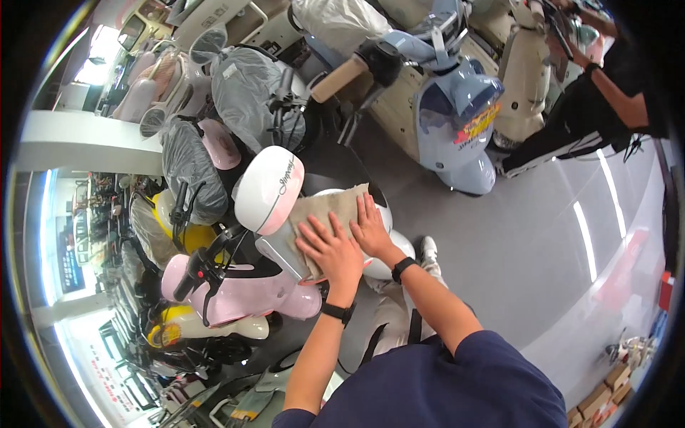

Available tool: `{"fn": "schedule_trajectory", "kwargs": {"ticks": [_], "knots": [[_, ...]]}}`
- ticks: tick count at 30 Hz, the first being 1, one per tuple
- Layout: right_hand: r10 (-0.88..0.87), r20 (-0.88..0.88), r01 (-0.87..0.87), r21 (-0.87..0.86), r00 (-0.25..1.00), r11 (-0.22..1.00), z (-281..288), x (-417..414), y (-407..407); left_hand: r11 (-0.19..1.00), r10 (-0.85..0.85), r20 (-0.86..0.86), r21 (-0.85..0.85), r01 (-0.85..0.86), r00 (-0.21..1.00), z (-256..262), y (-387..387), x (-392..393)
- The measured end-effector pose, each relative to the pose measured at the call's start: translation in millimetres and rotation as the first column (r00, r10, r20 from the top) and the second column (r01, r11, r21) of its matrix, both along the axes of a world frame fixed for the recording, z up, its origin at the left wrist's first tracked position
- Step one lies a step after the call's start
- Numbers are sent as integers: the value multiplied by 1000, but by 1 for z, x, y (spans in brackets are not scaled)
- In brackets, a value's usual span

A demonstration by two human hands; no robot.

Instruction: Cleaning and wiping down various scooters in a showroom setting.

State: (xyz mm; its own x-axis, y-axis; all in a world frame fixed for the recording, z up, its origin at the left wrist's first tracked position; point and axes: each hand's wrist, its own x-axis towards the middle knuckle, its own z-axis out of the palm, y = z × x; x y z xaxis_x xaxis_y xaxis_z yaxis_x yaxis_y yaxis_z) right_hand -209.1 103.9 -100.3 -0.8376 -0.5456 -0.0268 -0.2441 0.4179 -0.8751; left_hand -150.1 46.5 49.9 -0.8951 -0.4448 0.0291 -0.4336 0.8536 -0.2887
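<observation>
My left hand (333,252) lies flat on a beige cloth (324,209), its fingers spread. Beside it, my right hand (371,229) presses the cloth's other end with straight fingers. Neither hand curls around the cloth. It is spread over the top of a white scooter body part (397,247), whose surface beneath is mostly hidden. A rounded white-and-pink pad (269,190) bearing writing rises at the cloth's far left edge. Dark bands circle both wrists.
A pink scooter (251,294) with a black handlebar grip (187,281) stands close on the left. Plastic-wrapped scooters (251,91) crowd beyond it. Ahead is a light-blue scooter (455,128); another person (583,107) is at the upper right. Cardboard boxes (595,398) sit lower right.
</observation>
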Motion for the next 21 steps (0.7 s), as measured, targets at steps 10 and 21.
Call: {"fn": "schedule_trajectory", "kwargs": {"ticks": [10, 21], "knots": [[-38, 105, 36, 15, 994, 999, -29, 32, 23, 968, -247, 210, 21, 249, 946, -16, 3, 5], [24, -270, -39, -49, 963, 998, 101, 51, -45, 927, 63, -328, 369, 66, 943, -14, -72, 104]]}}
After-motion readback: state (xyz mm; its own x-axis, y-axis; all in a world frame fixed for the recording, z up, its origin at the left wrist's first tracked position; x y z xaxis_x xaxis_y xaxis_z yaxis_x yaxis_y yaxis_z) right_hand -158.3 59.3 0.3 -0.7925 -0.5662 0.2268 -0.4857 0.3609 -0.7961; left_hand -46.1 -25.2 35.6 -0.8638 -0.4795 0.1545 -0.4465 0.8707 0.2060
